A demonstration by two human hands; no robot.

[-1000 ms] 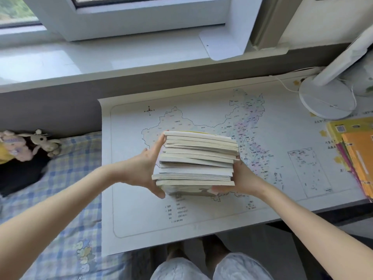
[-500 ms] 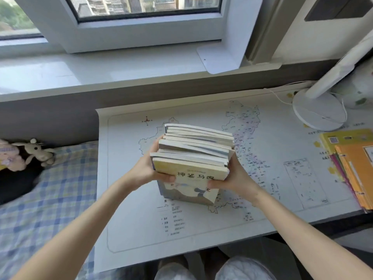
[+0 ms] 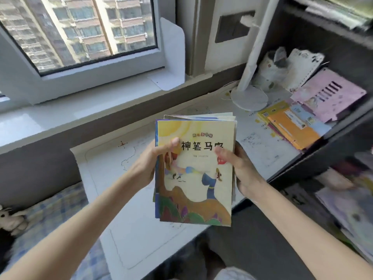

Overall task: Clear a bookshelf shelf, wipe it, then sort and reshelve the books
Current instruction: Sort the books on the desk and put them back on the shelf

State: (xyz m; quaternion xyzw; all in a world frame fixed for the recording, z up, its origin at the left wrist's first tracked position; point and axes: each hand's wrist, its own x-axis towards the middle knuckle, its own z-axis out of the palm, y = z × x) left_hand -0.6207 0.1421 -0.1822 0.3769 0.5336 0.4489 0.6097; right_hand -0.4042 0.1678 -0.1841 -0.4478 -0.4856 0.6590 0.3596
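forearms reach in from the bottom corners and meet at a stack of thin picture books [image 3: 193, 178], held upright in the air above the near edge of the desk, front cover facing the camera. the left hand [image 3: 147, 164] grips the stack's left edge, thumb pressed flat on the cover beside the black title characters, fingers hidden behind. the right hand [image 3: 242, 172] grips the right edge the same way, thumb on the cover, fingers wrapped round the back. the cover shows a pale yellow sun, a figure in blue and a brown hill; more book edges fan out behind its top.

under the stack lies a white map sheet [image 3: 105, 178] that covers the desk top. left of the desk is a blue checked blanket [image 3: 50, 209] with a pale plush toy [image 3: 10, 219] at its far left edge.

to the right stands a dark bookshelf [image 3: 333, 142]; blurred books lie in its lower compartment. on the desk behind it sit a fanned pile of orange and yellow books [image 3: 290, 126], a pink folder [image 3: 331, 98] overlapping them, and a white lamp [image 3: 249, 99] with a round base.

beyond, a white bookend [image 3: 171, 57] stands on the windowsill [image 3: 80, 106], and the window [image 3: 80, 31] looks out on apartment blocks.
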